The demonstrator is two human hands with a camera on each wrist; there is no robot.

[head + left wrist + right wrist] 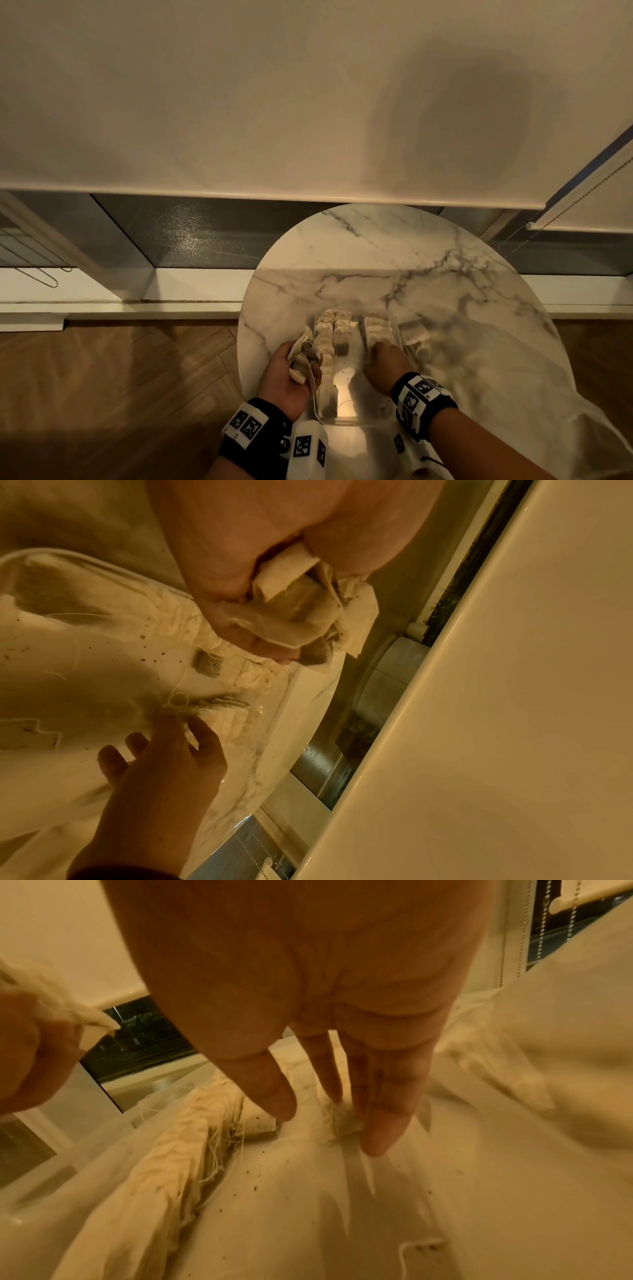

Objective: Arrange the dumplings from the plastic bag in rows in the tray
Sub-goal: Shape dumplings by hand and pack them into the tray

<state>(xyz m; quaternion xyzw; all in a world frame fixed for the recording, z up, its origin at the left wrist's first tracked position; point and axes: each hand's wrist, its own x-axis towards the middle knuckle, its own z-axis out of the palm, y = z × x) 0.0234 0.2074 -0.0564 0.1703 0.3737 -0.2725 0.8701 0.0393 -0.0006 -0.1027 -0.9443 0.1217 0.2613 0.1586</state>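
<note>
**Tray filling, left hand loaded**

From my feed: clear tray [356,416] sits on the round marble table [376,246], near its front edge. Rows of dumplings [327,334] – they look like small paper pouches w/ strings – line the tray's left side; a shorter row sits at the far right. Middle and near part of the tray floor is bare, w/ dark crumbs.

Left hand [291,377] hovers at the tray's left edge, fingers curled round a bunch of pouches [294,615], clenched tight.

Right hand [385,365] is inside the tray, fingers straight, tips [380,1134] pressing on the near end of the right row – nothing gripped.

Plastic bag [496,370] lies crumpled on the table, just right of the tray, more pouches inside.
</note>
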